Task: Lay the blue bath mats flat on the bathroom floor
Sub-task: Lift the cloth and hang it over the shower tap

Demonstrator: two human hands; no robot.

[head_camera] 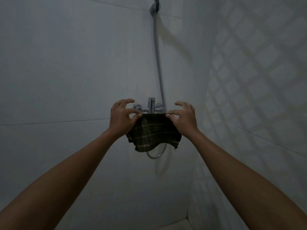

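Note:
A small dark cloth [153, 132] with pale stripes hangs below the chrome shower mixer [150, 107] on the tiled wall. My left hand [122, 117] pinches the cloth's top left corner between thumb and forefinger. At the top right corner my right hand [181, 117] pinches it the same way. The other fingers of both hands are spread. The top edge is stretched straight between the two hands and the lower edge hangs wavy. No blue bath mat is in view.
A grey shower hose [157, 63] runs from the shower head holder [155, 6] at the top down behind the cloth and loops below it. Pale tiled walls meet in a corner on the right. A strip of floor [181, 224] shows at the bottom.

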